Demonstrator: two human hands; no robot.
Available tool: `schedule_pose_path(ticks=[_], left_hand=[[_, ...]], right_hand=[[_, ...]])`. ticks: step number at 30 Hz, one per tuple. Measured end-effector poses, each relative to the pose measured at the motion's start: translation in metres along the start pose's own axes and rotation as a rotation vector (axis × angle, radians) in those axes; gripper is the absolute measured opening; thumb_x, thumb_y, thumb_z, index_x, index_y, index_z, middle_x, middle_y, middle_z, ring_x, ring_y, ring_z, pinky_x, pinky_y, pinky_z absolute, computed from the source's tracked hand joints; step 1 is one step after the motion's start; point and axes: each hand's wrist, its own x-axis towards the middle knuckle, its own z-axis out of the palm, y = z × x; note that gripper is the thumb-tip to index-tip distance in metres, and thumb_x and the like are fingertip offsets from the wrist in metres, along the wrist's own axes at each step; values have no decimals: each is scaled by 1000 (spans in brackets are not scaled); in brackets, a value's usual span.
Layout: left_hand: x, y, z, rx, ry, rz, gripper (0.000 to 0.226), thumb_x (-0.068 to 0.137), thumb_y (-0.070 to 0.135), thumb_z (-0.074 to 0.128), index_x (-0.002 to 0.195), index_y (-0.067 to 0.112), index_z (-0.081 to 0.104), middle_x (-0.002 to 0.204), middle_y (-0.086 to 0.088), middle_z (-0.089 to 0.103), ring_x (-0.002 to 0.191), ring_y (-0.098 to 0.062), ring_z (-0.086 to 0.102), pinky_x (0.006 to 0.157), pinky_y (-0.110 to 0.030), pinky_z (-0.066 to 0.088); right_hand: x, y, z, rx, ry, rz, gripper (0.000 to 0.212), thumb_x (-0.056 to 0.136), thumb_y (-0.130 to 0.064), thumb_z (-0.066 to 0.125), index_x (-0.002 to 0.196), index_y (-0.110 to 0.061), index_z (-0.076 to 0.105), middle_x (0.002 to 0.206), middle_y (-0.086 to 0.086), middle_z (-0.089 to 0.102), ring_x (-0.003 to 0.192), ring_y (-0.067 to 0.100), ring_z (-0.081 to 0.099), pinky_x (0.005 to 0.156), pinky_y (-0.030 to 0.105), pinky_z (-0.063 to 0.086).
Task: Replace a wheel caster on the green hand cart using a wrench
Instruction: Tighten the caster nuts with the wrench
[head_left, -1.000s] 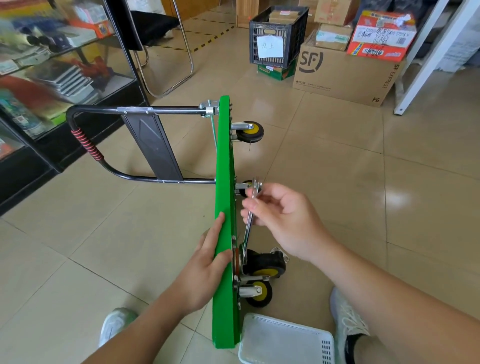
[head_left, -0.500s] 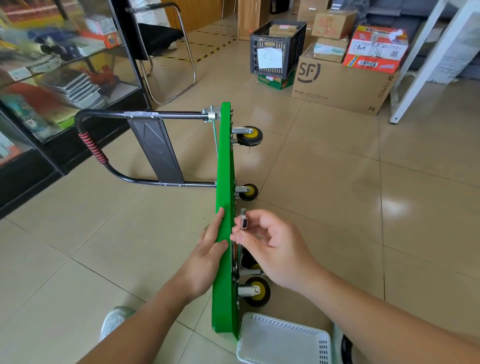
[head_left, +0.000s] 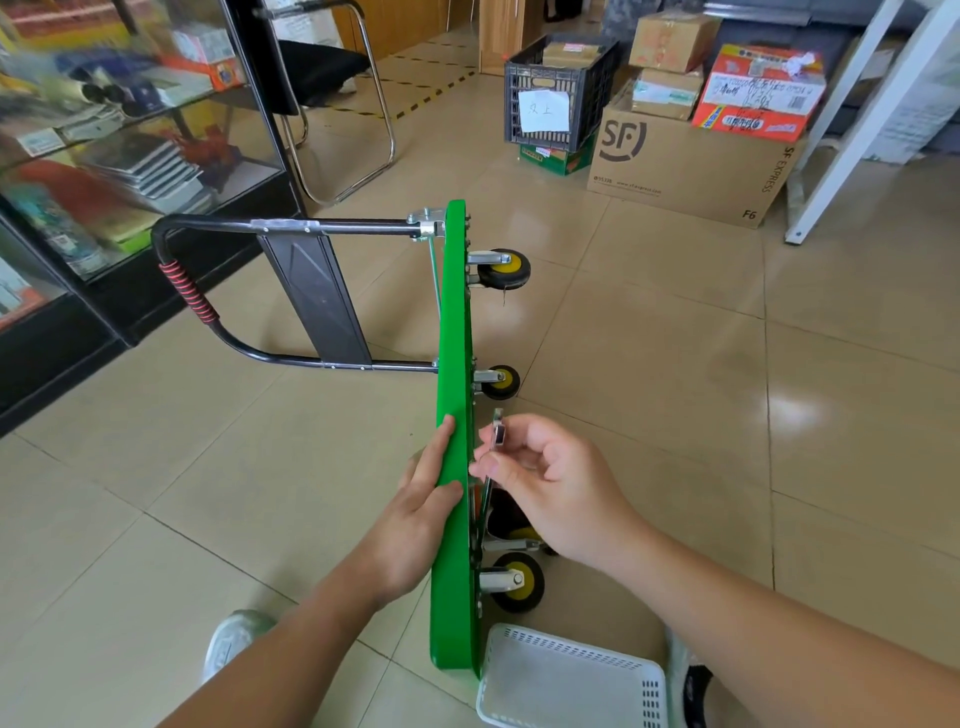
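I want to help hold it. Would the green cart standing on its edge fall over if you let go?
Probably tippy: the flat green cart platform stands on a narrow edge, and the left hand steadies it. The black tube handle on the floor may prop one side. It looks stiff, not floppy.

Green cart deck (head_left: 452, 364) — yellow-hubbed black wheels (head_left: 504, 269) — red-striped black handle (head_left: 187, 291)

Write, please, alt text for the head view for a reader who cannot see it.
A person's right hand pinches a wrench beside the underside of a green hand cart tipped on its side; the left hand steadies its edge. Its casters point right.
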Motion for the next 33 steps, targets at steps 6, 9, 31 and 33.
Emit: schedule_pose_path(ticks=[6, 9, 31, 33], left_hand=[[0, 1, -1, -24, -14, -13, 71, 89, 46, 34, 153, 62, 8, 153, 22, 25, 121, 30, 26, 97, -6, 27], [0, 1, -2, -2, -21, -14, 71, 90, 46, 34, 154, 62, 7, 155, 23, 24, 121, 34, 24, 99, -6, 25], [1, -2, -1, 17, -2, -4, 69, 93, 43, 36, 154, 59, 8, 155, 22, 25, 121, 37, 23, 97, 5, 21], [1, -1, -1, 0, -9, -8, 70, 91, 45, 35, 153, 61, 8, 154, 23, 25, 122, 36, 23, 100, 0, 23]], right_hand=[[24, 1, -5, -72, 39, 92, 15, 95, -13, 68, 110, -15, 68, 96, 4, 75, 85, 13, 73, 70, 30, 59], [33, 1, -5, -77, 22, 106, 15, 95, -13, 67, 110, -13, 69, 94, 2, 75, 83, 13, 73, 67, 31, 59], [22, -1, -3, 72, 20, 155, 12, 95, -8, 67, 106, -13, 67, 93, 2, 74, 90, 21, 75, 77, 34, 62], [31, 0, -5, 74, 59, 226, 14, 95, -10, 66, 109, -9, 67, 98, 8, 73, 87, 20, 76, 74, 31, 62]])
